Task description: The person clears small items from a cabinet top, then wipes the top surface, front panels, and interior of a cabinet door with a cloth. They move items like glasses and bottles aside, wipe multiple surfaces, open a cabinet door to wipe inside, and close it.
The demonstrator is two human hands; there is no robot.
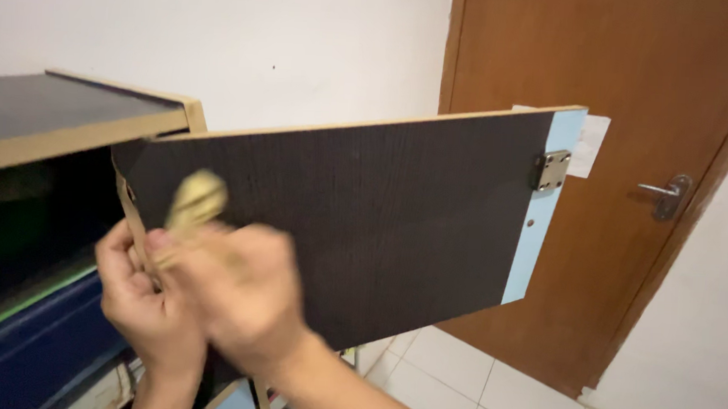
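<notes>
Lower left of frame: both hands bunched at dark cabinet door (363, 221) hinge edge, right hand (247, 294) nearer, blurred fingers clamped on upward-tilted brass-coloured tool (196, 201), left hand (147, 305) grip unclear.

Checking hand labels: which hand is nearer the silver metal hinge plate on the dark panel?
Right. The right hand is nearer the silver metal hinge plate, down-left of it; the left hand sits farther left.

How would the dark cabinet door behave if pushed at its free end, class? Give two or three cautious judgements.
The door looks like a flat, straight board, so it is probably stiff. It stands open from the cabinet, so a push would likely swing it. The metal plate near the free end adds little weight.
</notes>
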